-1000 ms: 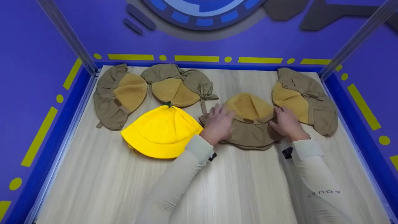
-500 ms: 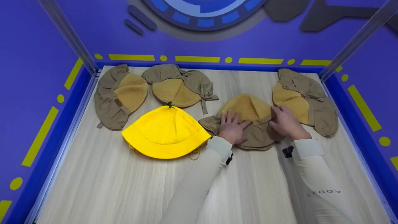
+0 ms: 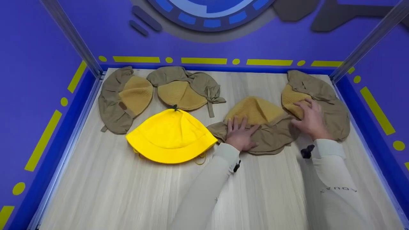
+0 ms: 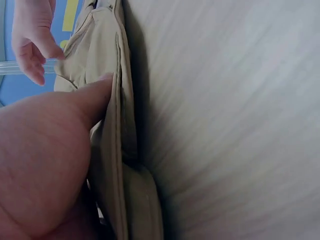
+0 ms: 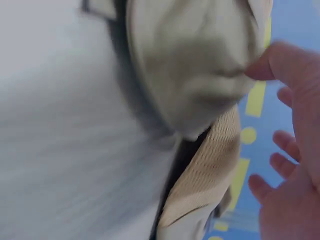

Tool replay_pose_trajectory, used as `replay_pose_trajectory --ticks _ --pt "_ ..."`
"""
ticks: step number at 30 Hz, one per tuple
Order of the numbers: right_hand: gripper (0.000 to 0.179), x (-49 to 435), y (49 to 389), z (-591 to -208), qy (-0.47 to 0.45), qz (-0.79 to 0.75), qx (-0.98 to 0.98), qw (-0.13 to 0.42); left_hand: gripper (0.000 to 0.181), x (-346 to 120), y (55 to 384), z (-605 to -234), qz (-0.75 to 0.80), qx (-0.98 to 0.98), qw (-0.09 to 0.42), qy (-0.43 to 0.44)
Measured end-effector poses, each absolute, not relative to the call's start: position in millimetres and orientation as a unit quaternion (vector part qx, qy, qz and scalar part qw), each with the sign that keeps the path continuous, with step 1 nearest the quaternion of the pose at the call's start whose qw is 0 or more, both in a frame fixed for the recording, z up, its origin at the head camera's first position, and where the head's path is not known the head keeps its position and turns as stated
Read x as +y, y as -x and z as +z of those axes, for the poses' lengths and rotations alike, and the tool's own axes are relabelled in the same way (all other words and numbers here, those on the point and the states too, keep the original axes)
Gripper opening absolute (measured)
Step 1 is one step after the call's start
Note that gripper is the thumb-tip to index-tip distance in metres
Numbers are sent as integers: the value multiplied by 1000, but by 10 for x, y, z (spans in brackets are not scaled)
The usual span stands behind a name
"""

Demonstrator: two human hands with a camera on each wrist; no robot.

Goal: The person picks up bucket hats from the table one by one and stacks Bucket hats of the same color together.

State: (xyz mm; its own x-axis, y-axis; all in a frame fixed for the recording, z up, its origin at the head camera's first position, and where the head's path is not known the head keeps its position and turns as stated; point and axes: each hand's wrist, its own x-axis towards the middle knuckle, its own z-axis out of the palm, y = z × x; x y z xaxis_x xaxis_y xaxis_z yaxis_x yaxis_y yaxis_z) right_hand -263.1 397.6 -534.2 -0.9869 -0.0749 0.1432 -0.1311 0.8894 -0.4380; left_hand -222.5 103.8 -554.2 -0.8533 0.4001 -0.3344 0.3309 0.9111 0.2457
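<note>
A sun hat with a tan woven crown and brown cloth brim [image 3: 270, 139] lies flat, right of the table's middle. My left hand [image 3: 240, 135] rests on its brim and crown edge, fingers spread. At the brim's right end is my right hand [image 3: 313, 123], its thumb touching the cloth in the right wrist view and the other fingers held apart from it. Those fingers hover over a similar sun hat [image 3: 336, 119] at the far right. Left of my left hand lies a yellow bucket hat [image 3: 171, 137] with a green stem on top.
Two more tan-and-brown sun hats lie at the back left: one sideways [image 3: 110, 102], one with its brim towards the back wall [image 3: 182, 92]. Blue-purple panels [image 3: 211, 48] enclose the wooden tabletop [image 3: 143, 195] at the back and sides.
My left hand has moved right, off the brim's left end to its middle. My right hand has shifted right, and the brim's right end now spreads outward towards the far-right hat.
</note>
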Motion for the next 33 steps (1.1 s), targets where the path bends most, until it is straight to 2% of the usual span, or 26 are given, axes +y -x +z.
replay_pose_trajectory --ticks 5,8,12,17,22,28,33 --pt "69 4121 2652 -5352 12 218 -976 16 73 1030 2223 -5544 87 958 199 -188" --pt "83 4215 2663 -5387 46 214 -976 5 74 1027 2224 -5535 82 958 198 -189" --pt "101 4335 2664 -5443 92 212 -972 -36 74 1028 2222 -5542 83 958 196 -190" --pt "108 4399 2646 -5474 121 201 -968 -85 75 1044 2213 -5561 106 956 195 -194" --pt "100 4426 2620 -5489 117 198 -970 -78 75 1055 2211 -5564 112 954 198 -194" --pt "76 4482 2601 -5534 104 208 -972 -33 75 1045 2219 -5552 96 956 199 -195" --pt "58 4485 2573 -5590 183 244 -952 24 75 1035 2224 -5560 93 957 194 -196"
